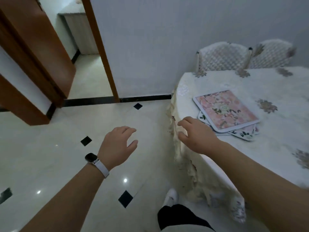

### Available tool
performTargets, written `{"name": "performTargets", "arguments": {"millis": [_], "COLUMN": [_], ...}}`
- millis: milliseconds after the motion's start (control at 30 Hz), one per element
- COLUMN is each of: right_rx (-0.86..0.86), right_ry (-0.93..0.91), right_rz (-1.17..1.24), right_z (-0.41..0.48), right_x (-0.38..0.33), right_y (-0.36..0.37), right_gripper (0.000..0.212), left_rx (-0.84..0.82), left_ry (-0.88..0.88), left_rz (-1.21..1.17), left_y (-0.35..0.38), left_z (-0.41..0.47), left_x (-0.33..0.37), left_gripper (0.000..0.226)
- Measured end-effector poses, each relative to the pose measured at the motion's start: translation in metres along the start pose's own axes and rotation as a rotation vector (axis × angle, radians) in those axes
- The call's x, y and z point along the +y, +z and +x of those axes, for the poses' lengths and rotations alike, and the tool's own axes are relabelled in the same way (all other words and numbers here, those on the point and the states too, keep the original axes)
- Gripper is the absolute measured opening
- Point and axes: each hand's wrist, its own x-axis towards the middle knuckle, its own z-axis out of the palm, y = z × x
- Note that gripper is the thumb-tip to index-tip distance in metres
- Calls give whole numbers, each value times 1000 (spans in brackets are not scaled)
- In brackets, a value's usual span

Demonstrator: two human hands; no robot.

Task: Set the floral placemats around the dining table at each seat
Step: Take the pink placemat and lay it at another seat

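Note:
A stack of floral placemats lies near the left edge of the dining table, which wears a cream embroidered cloth. The top mat is pink with a white border; white mats with dark leaves stick out beneath it. My right hand hovers at the table's left edge, just left of the stack, fingers spread and holding nothing. My left hand, with a white-strapped watch on its wrist, hangs over the floor left of the table, fingers loosely curled and empty.
Two chairs with quilted white covers stand behind the table against the wall. An open wooden door and doorway are at the left. The floor is glossy white tile with black diamonds. My shoe is beside the tablecloth hem.

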Motion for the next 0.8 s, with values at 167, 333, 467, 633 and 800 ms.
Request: {"name": "performTargets", "arguments": {"millis": [167,333,467,633,800], "right_rx": [62,79,96,61,63], "right_ry": [113,215,281,421,519], "right_rz": [26,85,109,165,186], "right_z": [40,75,95,83,70], "right_x": [57,118,164,202,236], "right_y": [-9,-15,-18,-11,-3], "right_gripper": [40,39,40,42,43], "left_rx": [-40,-107,-168,-247,-286], "left_ry": [138,264,361,453,548], "left_rz": [63,90,101,17,6], "left_y": [15,35,64,96,117], "left_z": [101,189,248,296,338], "left_x": [23,55,85,124,153], "left_gripper": [53,51,50,55,56]}}
